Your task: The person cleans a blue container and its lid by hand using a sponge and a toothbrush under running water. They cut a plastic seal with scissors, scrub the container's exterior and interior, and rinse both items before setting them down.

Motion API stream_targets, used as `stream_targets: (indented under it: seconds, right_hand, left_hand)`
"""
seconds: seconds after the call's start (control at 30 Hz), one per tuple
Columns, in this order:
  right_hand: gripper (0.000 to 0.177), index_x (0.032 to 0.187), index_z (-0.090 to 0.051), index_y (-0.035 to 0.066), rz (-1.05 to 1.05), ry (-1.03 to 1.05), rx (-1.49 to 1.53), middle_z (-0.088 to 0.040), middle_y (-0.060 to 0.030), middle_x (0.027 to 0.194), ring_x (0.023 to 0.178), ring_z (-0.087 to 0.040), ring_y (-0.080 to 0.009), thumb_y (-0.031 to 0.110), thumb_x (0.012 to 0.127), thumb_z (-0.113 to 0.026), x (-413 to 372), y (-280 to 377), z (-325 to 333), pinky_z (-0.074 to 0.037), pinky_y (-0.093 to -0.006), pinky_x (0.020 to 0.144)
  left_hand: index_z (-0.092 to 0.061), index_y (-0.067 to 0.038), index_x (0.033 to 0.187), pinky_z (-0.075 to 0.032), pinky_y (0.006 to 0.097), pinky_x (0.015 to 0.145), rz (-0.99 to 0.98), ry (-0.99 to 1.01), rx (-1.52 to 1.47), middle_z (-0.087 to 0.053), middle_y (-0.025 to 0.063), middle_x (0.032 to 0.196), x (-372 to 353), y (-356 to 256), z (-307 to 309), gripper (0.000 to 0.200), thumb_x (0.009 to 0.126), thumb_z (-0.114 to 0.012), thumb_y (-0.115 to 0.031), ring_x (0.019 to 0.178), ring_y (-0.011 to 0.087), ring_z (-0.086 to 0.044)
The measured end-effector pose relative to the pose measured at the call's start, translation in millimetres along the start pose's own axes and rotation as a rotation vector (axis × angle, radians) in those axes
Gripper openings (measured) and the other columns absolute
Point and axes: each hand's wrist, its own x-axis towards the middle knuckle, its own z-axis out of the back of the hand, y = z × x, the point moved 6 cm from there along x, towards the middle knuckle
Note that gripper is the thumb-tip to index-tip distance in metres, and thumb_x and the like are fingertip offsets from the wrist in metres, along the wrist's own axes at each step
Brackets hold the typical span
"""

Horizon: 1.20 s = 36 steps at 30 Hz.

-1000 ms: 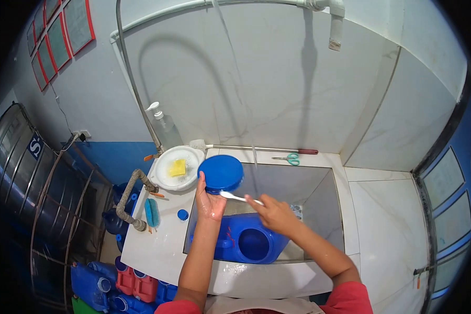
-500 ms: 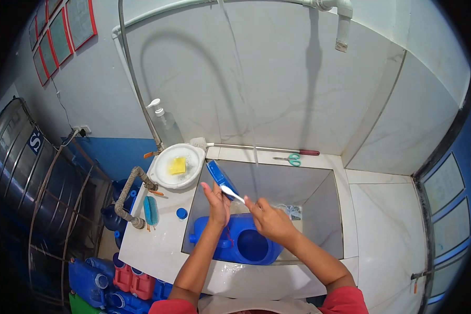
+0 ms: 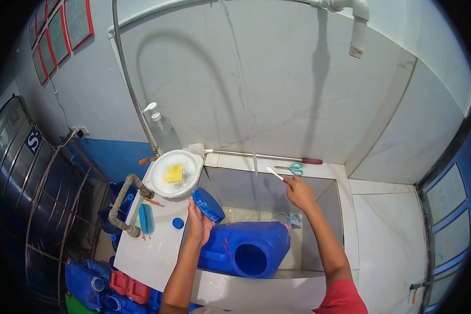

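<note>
My left hand (image 3: 198, 224) holds a round blue lid (image 3: 208, 204), tilted on its side, above the sink's left edge. In my right hand (image 3: 300, 193) is a white toothbrush (image 3: 274, 173), pointing up and left over the back of the sink (image 3: 327, 220). A large blue jug (image 3: 271, 242) lies in the sink below my hands, its wide round opening facing up. A thin stream of water (image 3: 256, 183) falls into the sink between my hands.
Left of the sink are a white basin (image 3: 153, 183) with a yellow sponge (image 3: 174, 173), a small blue cap (image 3: 178, 223), a teal brush (image 3: 146, 219) and a pipe (image 3: 118, 205). Scissors (image 3: 296, 168) and a long-handled brush (image 3: 277, 157) lie behind the sink.
My hands have moved apart, the left with the lid down and left, the right with the toothbrush right and up. The lid has turned, and the toothbrush is away from it.
</note>
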Motion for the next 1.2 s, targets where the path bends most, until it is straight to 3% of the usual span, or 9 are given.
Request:
stream_targets:
  seconds: [0.33,0.47,0.5,0.6,0.67,0.8,1.0,1.07,1.2]
  right_hand:
    - [0.023,0.097,-0.061,-0.005,0.347,-0.209,0.022,-0.061,-0.0224,0.097,0.094,-0.059,-0.0345,0.002,0.078,-0.05,126,-2,-124,-0.047,-0.0421,0.082]
    - [0.017,0.077,-0.064,-0.004,-0.192,0.624,0.319,-0.064,-0.0209,0.077,0.076,-0.063,-0.0352,0.012,0.073,-0.06,88,31,-91,-0.051,-0.042,0.072]
    - [0.02,0.077,-0.062,-0.008,0.159,0.635,0.379,-0.062,-0.0163,0.069,0.058,-0.065,-0.0222,0.006,0.083,-0.05,93,27,-123,-0.053,-0.0305,0.055]
    - [0.017,0.078,-0.061,-0.008,0.144,0.644,0.366,-0.062,-0.0139,0.071,0.06,-0.065,-0.0222,0.004,0.083,-0.05,93,47,-118,-0.052,-0.0285,0.051]
    - [0.014,0.081,-0.061,-0.009,-0.573,0.594,0.817,-0.062,-0.0162,0.073,0.059,-0.065,-0.0238,0.002,0.082,-0.052,86,38,-104,-0.054,-0.0308,0.052]
    - [0.014,0.085,-0.06,-0.011,-0.635,0.542,0.827,-0.062,-0.0185,0.074,0.059,-0.065,-0.0251,0.0,0.081,-0.052,83,40,-94,-0.057,-0.0322,0.054]
    - [0.018,0.084,-0.059,-0.013,-0.07,0.663,0.263,-0.062,-0.02,0.074,0.06,-0.065,-0.0261,0.003,0.081,-0.051,93,55,-116,-0.058,-0.032,0.056]
    - [0.022,0.084,-0.06,-0.011,-0.542,0.674,0.598,-0.063,-0.0203,0.076,0.059,-0.065,-0.023,0.011,0.082,-0.055,67,81,-109,-0.056,-0.0313,0.054]
    - [0.043,0.099,-0.062,-0.003,0.086,0.411,0.411,-0.065,-0.0205,0.09,0.076,-0.066,-0.0248,0.034,0.078,-0.063,101,216,-152,-0.051,-0.0385,0.066]
  left_hand:
    - [-0.049,-0.011,0.108,-0.054,0.0365,0.071,0.147,-0.211,-0.021,-0.059,0.0057,0.093,30,29,12,0.029,0.097,-0.04,-0.036,0.082,0.0169,-0.061]
    - [-0.053,-0.013,0.095,-0.051,0.0332,0.05,0.298,-0.198,0.142,-0.055,0.0009,0.074,89,78,28,0.017,0.095,-0.047,-0.029,0.059,0.0131,-0.057]
    - [-0.054,-0.012,0.094,-0.05,0.0329,0.048,0.354,-0.184,0.154,-0.056,0.0008,0.073,108,101,23,0.016,0.094,-0.049,-0.027,0.057,0.0129,-0.056]
    - [-0.056,-0.01,0.092,-0.05,0.0322,0.047,0.463,-0.158,0.151,-0.056,0.0013,0.072,153,142,1,0.015,0.091,-0.052,-0.024,0.057,0.0136,-0.056]
    - [-0.057,-0.01,0.093,-0.052,0.0304,0.046,0.676,0.002,0.179,-0.061,0.0037,0.08,173,158,-19,0.013,0.09,-0.05,-0.02,0.065,0.0149,-0.062]
    - [-0.058,-0.008,0.089,-0.05,0.0296,0.043,0.608,-0.021,0.381,-0.061,0.0024,0.073,177,139,-42,0.012,0.088,-0.051,-0.017,0.059,0.0141,-0.061]
    - [-0.059,-0.005,0.091,-0.049,0.0269,0.045,0.449,-0.043,0.37,-0.061,0.0036,0.068,147,95,-19,0.016,0.088,-0.053,-0.019,0.06,0.0146,-0.061]
    - [-0.059,-0.002,0.099,-0.053,0.0294,0.056,0.44,-0.162,0.336,-0.063,0.0077,0.076,109,63,1,0.021,0.088,-0.054,-0.019,0.069,0.018,-0.064]
    - [-0.055,0.0,0.108,-0.055,0.0336,0.068,0.292,-0.1,-0.049,-0.064,0.0125,0.09,71,64,59,0.029,0.086,-0.057,-0.019,0.078,0.0219,-0.065]
